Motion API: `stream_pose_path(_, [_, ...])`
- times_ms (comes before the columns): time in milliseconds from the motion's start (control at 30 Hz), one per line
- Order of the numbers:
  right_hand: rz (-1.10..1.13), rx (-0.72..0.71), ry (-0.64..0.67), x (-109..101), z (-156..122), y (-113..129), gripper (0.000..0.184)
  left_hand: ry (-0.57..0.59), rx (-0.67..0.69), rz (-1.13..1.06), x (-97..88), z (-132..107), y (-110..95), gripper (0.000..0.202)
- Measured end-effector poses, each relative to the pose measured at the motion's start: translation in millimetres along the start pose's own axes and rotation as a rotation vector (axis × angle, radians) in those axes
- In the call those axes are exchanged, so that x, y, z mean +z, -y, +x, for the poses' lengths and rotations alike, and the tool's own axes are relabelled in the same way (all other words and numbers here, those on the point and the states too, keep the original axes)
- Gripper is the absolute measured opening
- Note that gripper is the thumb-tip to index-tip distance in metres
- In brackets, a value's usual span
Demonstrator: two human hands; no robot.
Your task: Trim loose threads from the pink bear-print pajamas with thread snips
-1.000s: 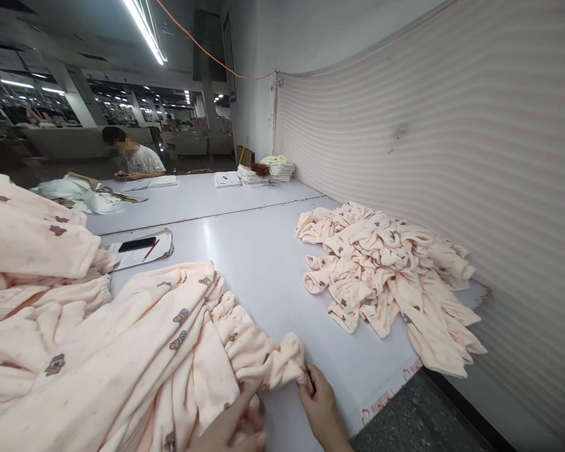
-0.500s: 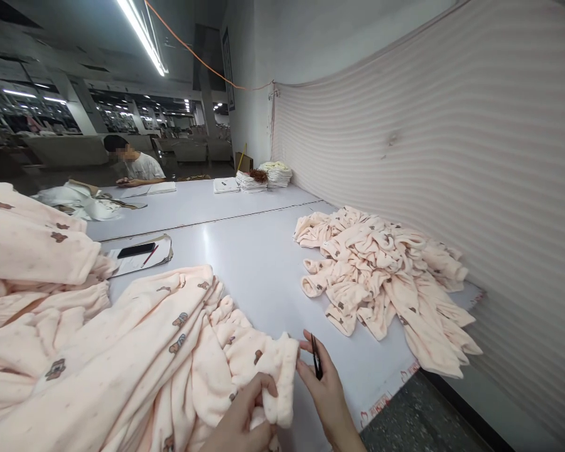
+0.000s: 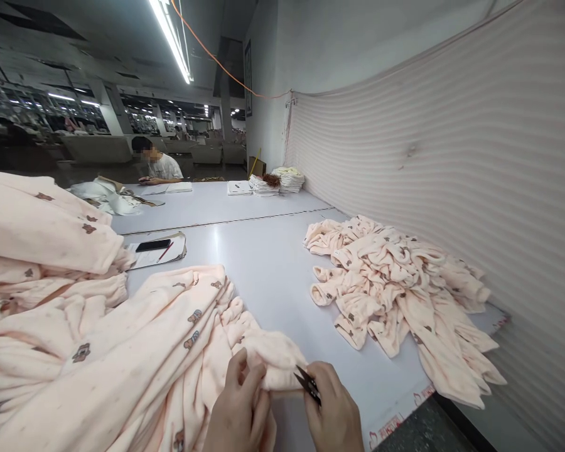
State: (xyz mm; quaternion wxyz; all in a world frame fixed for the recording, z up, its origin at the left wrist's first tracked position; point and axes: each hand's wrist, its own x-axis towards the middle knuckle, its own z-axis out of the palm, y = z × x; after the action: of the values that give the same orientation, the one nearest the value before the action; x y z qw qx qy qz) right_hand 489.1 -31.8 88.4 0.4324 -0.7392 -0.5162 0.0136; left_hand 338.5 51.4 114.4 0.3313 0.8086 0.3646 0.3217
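A pale pink fleece garment (image 3: pixel 145 351) with small bear prints spreads over the near left of the table. My left hand (image 3: pixel 240 402) is closed on its gathered end, thumb and fingers pinching the cloth. Just to the right, my right hand (image 3: pixel 334 405) grips a pair of dark thread snips (image 3: pixel 309 384). Their blades are parted and point up and left, at the garment's edge. Whether the blades touch the cloth, I cannot tell. The lower fingers of my right hand are partly hidden.
More pink garments (image 3: pixel 381 270) lie heaped at the right, some hanging over the table edge. A stack (image 3: pixel 42 220) rises at the left. A clipboard with papers (image 3: pixel 176 250) and a phone (image 3: pixel 153 245) lies behind. Across the table (image 3: pixel 258 282) sits a person (image 3: pixel 162 166) near paper piles (image 3: pixel 263 185).
My right hand has turned, bringing the snips from upright down to the garment's edge. The gathered end has been folded over and stretched rightward. My view has shifted slightly left.
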Motion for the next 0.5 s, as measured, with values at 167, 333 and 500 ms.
stream_pose_path(167, [-0.017,-0.015,0.125,-16.1,-1.0,4.8,0.024,-0.046,0.33,0.156,-1.7,-4.7,3.3,0.029])
stream_pose_path(333, [-0.137,-0.154,0.034,-25.1,-5.8,12.2,0.027,-0.058,0.35,0.14,-2.0,-3.0,2.4,0.03])
stream_pose_path(500, [-0.033,-0.085,0.034,-15.3,-2.8,16.2,0.029,-0.154,0.507,0.361,1.9,-4.8,6.7,0.023])
